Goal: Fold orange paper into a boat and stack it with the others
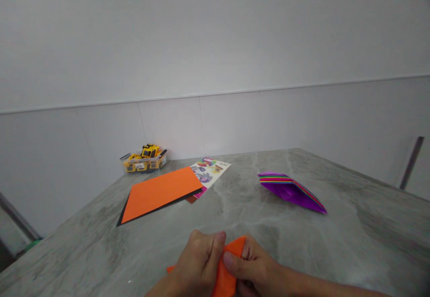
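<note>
Low in the view, both hands grip one piece of folded orange paper (225,278). My left hand (198,261) is closed on it from the left, thumb pointing up along its edge. My right hand (257,268) pinches it from the right, with the thumb pressed on its face. A pointed orange corner rises between the two hands, and another orange tip pokes out left of my left hand. My hands hide much of the paper, so its full folded shape cannot be made out.
A marbled grey table (235,212) stands against a white wall. Orange sheets (164,191) lie over a black one at left, partly covering a printed picture sheet (210,171). Behind sits a clear box (144,165) of yellow toy vehicles. A purple folded paper piece with rainbow edges (290,191) lies right.
</note>
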A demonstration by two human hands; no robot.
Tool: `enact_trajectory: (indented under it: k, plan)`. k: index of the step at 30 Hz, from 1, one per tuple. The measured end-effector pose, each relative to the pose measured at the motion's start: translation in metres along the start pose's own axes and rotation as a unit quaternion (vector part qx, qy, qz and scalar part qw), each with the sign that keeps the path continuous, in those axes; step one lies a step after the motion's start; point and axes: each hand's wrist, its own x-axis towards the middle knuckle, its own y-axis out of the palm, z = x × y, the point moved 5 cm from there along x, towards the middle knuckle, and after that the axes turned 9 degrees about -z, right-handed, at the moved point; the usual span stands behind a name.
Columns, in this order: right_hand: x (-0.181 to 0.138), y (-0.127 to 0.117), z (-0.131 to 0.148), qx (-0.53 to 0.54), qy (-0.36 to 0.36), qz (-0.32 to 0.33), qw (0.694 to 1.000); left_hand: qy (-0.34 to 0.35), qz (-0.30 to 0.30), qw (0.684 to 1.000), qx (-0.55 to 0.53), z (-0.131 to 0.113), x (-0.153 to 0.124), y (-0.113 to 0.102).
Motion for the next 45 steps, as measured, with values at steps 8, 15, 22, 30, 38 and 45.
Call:
enact_trajectory:
  k: [8,15,22,30,38,45]
  plan:
    - [0.010,-0.057,-0.003,-0.004,-0.029,-0.248,0.968,-0.097,-0.017,0.995,-0.018,0.038,0.020,-0.019]
    - [0.014,-0.065,-0.012,0.002,0.036,-0.290,0.956,-0.196,-0.008,0.977,-0.087,0.048,0.013,0.001]
    - [0.008,-0.033,-0.014,0.066,0.098,-0.185,0.976,-0.230,-0.016,0.959,-0.163,0.035,0.004,0.008]
    - [0.012,-0.052,-0.009,0.097,0.060,-0.288,0.951,-0.230,0.132,0.895,-0.358,0.046,0.002,0.023]
    - [0.011,-0.037,-0.019,-0.031,0.081,-0.130,0.988,-0.206,0.148,0.882,-0.397,0.033,0.004,0.023]
    - [0.006,-0.022,-0.013,0.143,0.103,-0.032,0.984,-0.231,0.197,0.849,-0.432,0.032,-0.002,0.023]
